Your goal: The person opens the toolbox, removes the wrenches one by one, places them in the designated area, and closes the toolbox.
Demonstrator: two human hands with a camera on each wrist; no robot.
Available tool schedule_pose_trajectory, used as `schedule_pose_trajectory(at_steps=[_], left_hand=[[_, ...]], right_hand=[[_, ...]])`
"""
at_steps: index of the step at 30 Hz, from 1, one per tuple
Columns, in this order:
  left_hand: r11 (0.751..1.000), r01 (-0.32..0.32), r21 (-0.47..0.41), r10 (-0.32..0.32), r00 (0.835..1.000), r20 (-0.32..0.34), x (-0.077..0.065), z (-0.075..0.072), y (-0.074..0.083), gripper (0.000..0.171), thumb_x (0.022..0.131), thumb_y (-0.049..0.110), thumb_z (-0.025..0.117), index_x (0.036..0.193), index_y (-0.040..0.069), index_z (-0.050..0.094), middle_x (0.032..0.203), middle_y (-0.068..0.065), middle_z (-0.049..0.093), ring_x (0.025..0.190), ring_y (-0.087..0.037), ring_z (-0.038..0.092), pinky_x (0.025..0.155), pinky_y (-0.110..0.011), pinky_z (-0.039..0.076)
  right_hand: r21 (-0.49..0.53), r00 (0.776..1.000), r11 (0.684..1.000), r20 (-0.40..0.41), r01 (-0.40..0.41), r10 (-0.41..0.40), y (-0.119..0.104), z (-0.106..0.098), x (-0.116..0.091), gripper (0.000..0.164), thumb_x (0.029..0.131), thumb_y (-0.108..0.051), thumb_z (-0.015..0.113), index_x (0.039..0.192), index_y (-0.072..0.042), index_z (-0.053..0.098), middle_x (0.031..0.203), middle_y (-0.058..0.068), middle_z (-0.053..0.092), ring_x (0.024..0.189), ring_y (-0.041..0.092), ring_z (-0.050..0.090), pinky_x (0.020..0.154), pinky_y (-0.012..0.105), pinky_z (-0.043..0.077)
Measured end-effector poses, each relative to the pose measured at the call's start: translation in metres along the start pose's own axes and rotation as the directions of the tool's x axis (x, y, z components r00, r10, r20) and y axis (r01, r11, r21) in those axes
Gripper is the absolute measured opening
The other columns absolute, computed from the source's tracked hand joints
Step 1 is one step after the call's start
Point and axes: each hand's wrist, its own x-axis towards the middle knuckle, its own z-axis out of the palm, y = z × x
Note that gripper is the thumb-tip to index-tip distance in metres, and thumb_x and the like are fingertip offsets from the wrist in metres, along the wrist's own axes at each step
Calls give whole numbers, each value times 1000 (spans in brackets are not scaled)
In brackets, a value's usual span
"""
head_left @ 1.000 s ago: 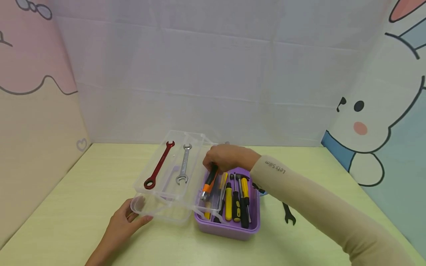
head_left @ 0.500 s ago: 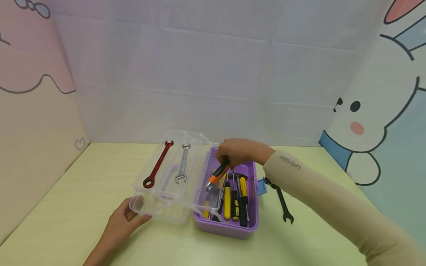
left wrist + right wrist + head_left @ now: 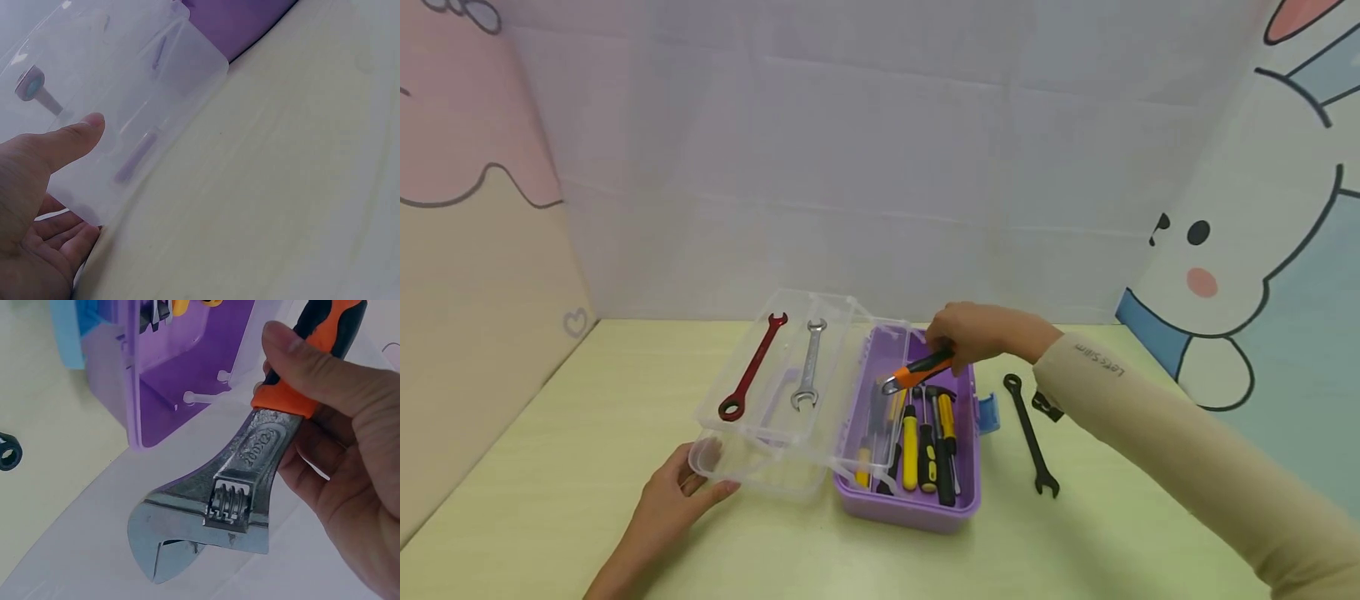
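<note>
Steel adjustable wrench with an orange-and-black handle [image 3: 250, 459], held over a rectangular purple plastic toolbox [image 3: 910, 514].
The right hand [image 3: 976, 332] pinches the handle between thumb and fingers, above the toolbox's far end, toward the far edge of the pale tabletop [image 3: 587, 400]; the left hand [image 3: 664, 500] pinches the clear plastic lid [image 3: 775, 478] at its near left corner; the wrench should prove stiff, sturdy and head-heavy; best held by the handle, close to the head.

A wrench [image 3: 250, 453] with a silver head and an orange and black handle is held slanting over the back part of the purple box [image 3: 898, 510]. The see-through lid [image 3: 134, 109] is opened out left of the box, its outer corner held.
</note>
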Motion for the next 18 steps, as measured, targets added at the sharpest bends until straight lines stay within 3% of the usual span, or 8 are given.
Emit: schedule_pose_trajectory(at_steps=[11,18], left_hand=[[1000,-23,17,23,1000,-11,5,-2,-1,68,82,25,76,133,-3,41,135,-33,48,122,-42,53,91,-32,55],[1000,-5,21,5,1000,-5,6,0,-5,68,82,25,76,133,-3,41,135,-33,47,122,-42,52,91,-34,55]], right_hand=[[63,998,996,15,-70,69,23,6,-18,14,75,-7,80,83,-10,69,72,-2,64,61,11,50,58,23,46],[94,995,990,12,-102,102,34,14,-31,12,78,-12,78,84,-9,68,69,-3,61,59,10,49,56,21,45]])
